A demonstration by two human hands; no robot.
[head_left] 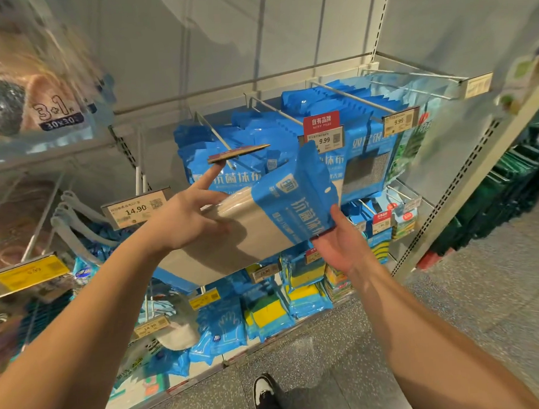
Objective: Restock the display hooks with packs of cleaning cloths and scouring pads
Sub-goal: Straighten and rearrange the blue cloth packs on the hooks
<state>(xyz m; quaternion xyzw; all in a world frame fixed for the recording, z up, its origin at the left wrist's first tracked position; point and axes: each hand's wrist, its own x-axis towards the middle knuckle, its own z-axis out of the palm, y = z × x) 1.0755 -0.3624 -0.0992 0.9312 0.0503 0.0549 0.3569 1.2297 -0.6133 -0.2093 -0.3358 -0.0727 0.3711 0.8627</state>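
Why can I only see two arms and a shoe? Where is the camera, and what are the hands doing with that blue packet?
The camera sits on the person's head, looking forward and down, so you see only their arms and shoe. This is a shop shelf with metal hooks. Blue packs of cloths hang on them, with price tags in front. The right hand holds up a blue and grey cloth pack from below. The left hand rests on the pack, and one finger lifts the tag flap at a hook's tip.

Held pack [263,223] seemingly before hooked packs [225,138]
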